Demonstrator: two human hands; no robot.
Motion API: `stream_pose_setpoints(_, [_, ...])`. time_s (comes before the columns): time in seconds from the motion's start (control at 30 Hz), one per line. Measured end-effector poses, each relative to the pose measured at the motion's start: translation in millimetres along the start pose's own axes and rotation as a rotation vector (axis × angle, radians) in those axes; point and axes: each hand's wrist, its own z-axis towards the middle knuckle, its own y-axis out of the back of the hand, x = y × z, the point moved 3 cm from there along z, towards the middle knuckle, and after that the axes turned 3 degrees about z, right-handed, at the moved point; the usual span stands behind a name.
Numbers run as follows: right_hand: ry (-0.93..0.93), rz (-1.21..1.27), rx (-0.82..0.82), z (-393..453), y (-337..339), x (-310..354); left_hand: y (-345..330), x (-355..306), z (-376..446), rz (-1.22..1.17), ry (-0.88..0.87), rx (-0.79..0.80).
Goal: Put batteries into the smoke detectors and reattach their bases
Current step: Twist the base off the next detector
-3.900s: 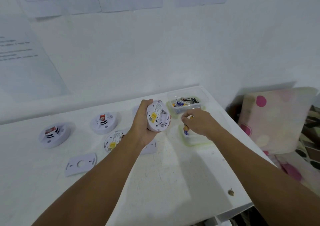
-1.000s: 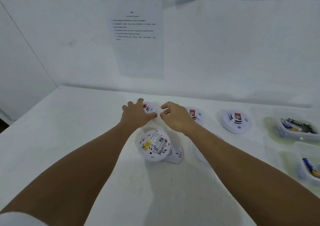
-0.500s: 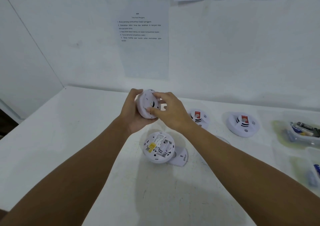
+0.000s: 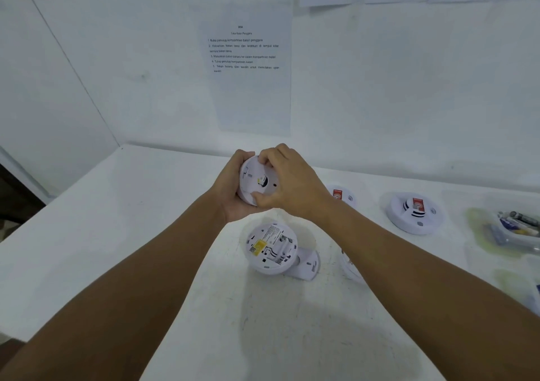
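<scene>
On the white desk (image 4: 146,234) an opened smoke detector (image 4: 270,249) lies back-up, leaning on a loose base (image 4: 308,263). Above it, the left hand (image 4: 230,193) cups another detector (image 4: 252,180) from behind. The right hand (image 4: 287,182) pinches its base rim with fingers and thumb.

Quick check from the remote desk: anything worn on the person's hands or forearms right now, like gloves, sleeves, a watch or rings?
Nothing visible. The left hand and right hand are bare, with no gloves, and no rings show on the fingers in view. Both forearms are bare to the frame's bottom edge: no sleeves, watch or wristband.
</scene>
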Motion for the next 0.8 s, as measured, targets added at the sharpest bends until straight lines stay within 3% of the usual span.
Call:
stream_pose_setpoints(0.37, [0.022, -0.013, -0.001, -3.0, -6.2, 3.0, 3.6, -1.4, -6.2, 0.070, 0.003, -0.052])
stream_pose_setpoints(0.63, [-0.008, 0.111, 0.016, 2.6, -14.2, 1.7, 10.1, -9.6, -5.4, 0.187, 0.038, -0.118])
stream_pose_setpoints(0.8, [0.025, 0.058, 0.012, 3.1, -17.5, 4.0, 11.9, -8.4, -7.8, 0.129, 0.111, -0.064])
